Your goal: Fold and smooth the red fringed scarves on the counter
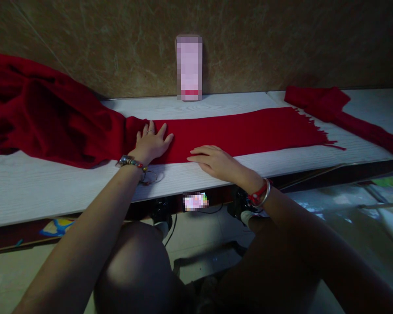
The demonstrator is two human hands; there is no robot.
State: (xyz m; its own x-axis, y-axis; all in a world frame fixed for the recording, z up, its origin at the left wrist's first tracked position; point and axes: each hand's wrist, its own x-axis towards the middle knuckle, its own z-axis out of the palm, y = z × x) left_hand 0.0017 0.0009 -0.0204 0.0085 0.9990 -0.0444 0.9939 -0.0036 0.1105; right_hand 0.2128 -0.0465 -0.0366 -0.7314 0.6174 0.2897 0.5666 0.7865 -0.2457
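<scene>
A red fringed scarf (249, 131) stretches flat across the white wood-grain table (81, 196), its tassels pointing right. My left hand (153, 143) lies on it with fingers spread, near where the flat part meets a bunched heap of red cloth (68, 117). Whether that heap is all one piece with the scarf I cannot tell. My right hand (216, 163) rests along the scarf's near edge, fingers stretched out and nothing held. Both hands are open.
A blurred pink, phone-shaped object (189, 67) leans upright against the brown marbled wall (255, 48). Another folded red cloth (330, 109) lies at the right. Below the table's front edge are a blurred lit screen (195, 201) and clear plastic (340, 209).
</scene>
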